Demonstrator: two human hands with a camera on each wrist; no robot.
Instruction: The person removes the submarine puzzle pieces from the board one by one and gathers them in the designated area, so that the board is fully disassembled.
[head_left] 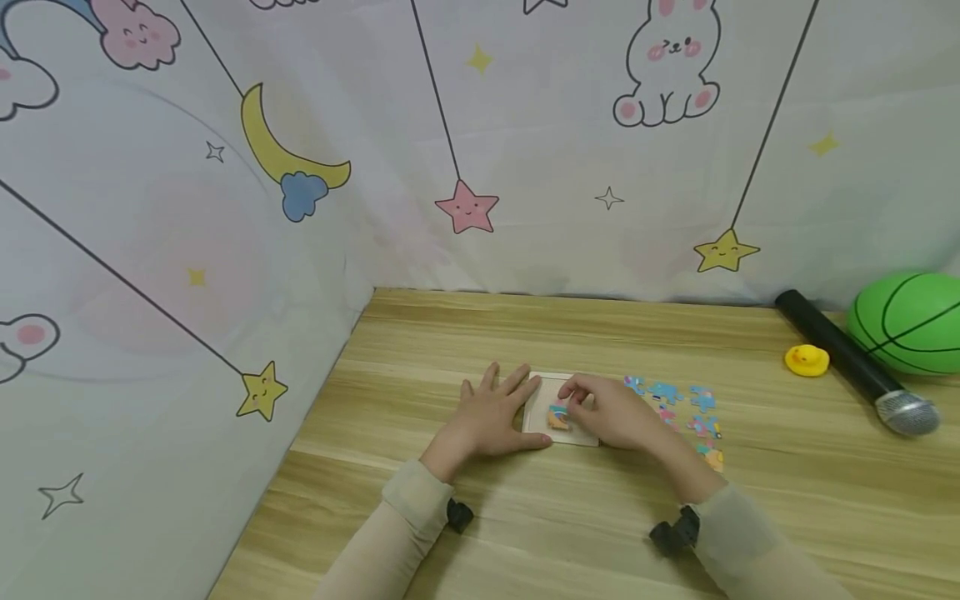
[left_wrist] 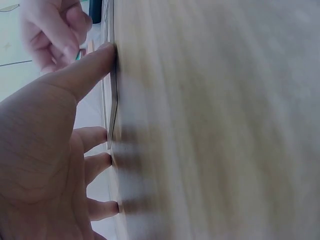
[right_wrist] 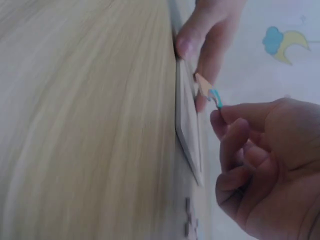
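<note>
A pale puzzle board (head_left: pixel 542 387) lies on the wooden table, between the two hands. My left hand (head_left: pixel 491 418) is spread at the board's left side, its thumb and fingertips resting on the edges. My right hand (head_left: pixel 611 411) is above the board, pinching a jigsaw piece (head_left: pixel 558 417) between thumb and forefinger. The piece is orange with a blue edge; in the right wrist view this puzzle piece (right_wrist: pixel 209 91) stands tilted over the board (right_wrist: pixel 187 115). Several loose jigsaw pieces (head_left: pixel 703 398) in blue, pink and orange lie right of the board, some partly hidden by my right arm.
Farther right on the table (head_left: pixel 420 333) are a yellow rubber duck (head_left: pixel 806 361), a black microphone (head_left: pixel 840 346) and a green ball (head_left: pixel 918 321). A cloth backdrop (head_left: pixel 555 233) with printed stars and a rabbit rises along the table's back and left edges.
</note>
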